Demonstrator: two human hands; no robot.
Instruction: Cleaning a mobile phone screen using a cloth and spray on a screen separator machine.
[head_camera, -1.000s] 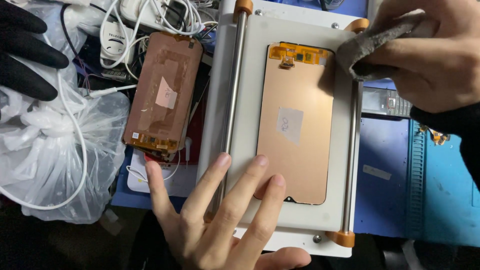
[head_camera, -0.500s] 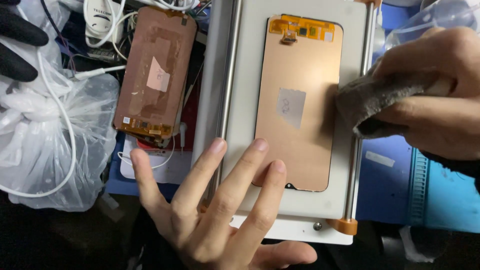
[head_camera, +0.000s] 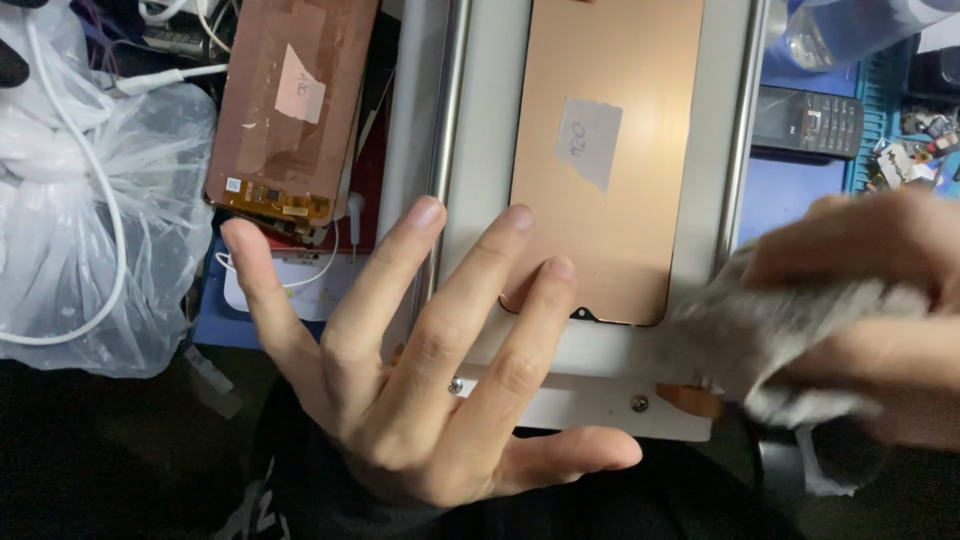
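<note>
Left hand (head_camera: 430, 390) splayed on screen panel (head_camera: 610, 170), right hand (head_camera: 880, 300) gripping cloth (head_camera: 770, 335)

**Screens, labels, bag**

Copper-backed phone screen (head_camera: 608, 160) flat on the white plate, pale paper label (head_camera: 588, 142) mid-panel. Second copper screen (head_camera: 290, 105) upper left, pinkish label (head_camera: 300, 85). Clear plastic bag (head_camera: 95, 210) far left.

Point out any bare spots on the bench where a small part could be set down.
Bare room: the blue mat between the right rail and the keypad phone, and the white plate below the copper panel, between the left hand and right hand. Crowded: the plastic bag, cables and spare panel at left.
</note>
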